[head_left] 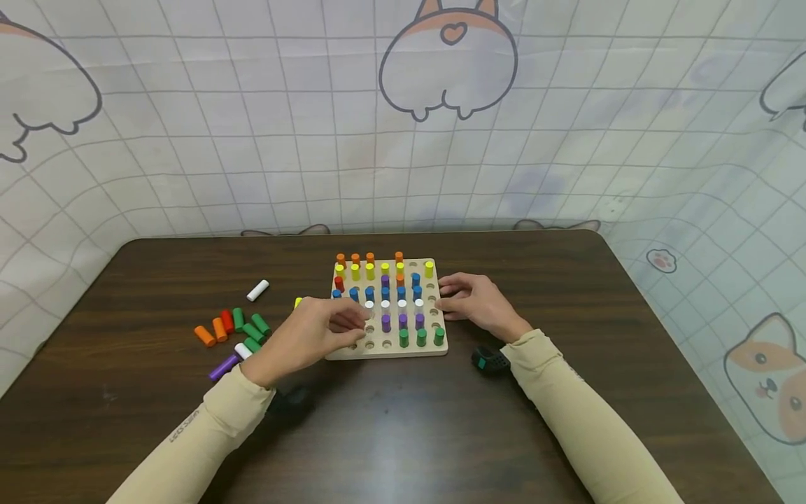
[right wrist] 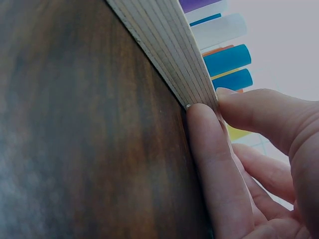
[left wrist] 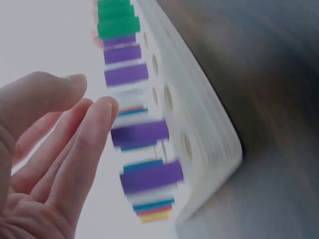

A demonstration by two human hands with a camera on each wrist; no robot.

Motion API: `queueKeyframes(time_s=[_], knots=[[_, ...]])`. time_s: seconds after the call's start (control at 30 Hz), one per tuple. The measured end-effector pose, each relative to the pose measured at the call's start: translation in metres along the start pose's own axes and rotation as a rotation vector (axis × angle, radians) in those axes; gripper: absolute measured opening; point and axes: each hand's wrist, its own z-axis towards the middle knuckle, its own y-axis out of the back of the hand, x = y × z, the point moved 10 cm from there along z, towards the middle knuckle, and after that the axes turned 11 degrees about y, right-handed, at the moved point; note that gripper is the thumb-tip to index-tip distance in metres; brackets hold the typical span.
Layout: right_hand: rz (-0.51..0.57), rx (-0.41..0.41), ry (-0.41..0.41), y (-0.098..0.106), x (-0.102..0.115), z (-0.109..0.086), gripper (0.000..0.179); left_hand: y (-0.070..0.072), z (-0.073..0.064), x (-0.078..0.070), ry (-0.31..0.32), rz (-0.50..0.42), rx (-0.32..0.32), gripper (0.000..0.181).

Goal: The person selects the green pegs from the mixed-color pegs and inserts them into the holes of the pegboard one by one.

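Observation:
A pale wooden pegboard (head_left: pixel 380 353) lies on the table, with coloured pegs standing in rows: yellow pegs (head_left: pixel 369 270) near the back, white pegs (head_left: pixel 402 306) in the middle, green pegs (head_left: pixel 421 337) at the front right. My left hand (head_left: pixel 302 336) hovers over the board's left part and covers some of it. Its thumb and fingertips are apart with nothing between them, close beside purple pegs (left wrist: pixel 152 178) in the left wrist view. At the right edge, my right hand (head_left: pixel 475 302) grips the board, thumb on the top rim and index finger along the layered side (right wrist: pixel 164 50).
Left of the board lie several loose pegs, among them a white peg (head_left: pixel 257 290), an orange peg (head_left: pixel 204 336), a green peg (head_left: pixel 261 323) and a purple peg (head_left: pixel 224 367). A black band (head_left: pixel 490 359) sits by the right wrist. A patterned cloth hangs behind the table (head_left: pixel 390 434).

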Motion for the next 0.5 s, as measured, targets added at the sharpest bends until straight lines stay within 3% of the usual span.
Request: queueKeyframes(time_s=[0.3, 0.5], knots=[[0.000, 0.009, -0.016, -0.001, -0.003, 0.002, 0.053, 0.033, -0.014, 0.026, 0.041, 0.045, -0.098, 0.020], [-0.001, 0.014, -0.017, -0.001, -0.001, 0.002, 0.053, 0.053, -0.023, 0.037, 0.038, 0.015, -0.146, 0.018]])
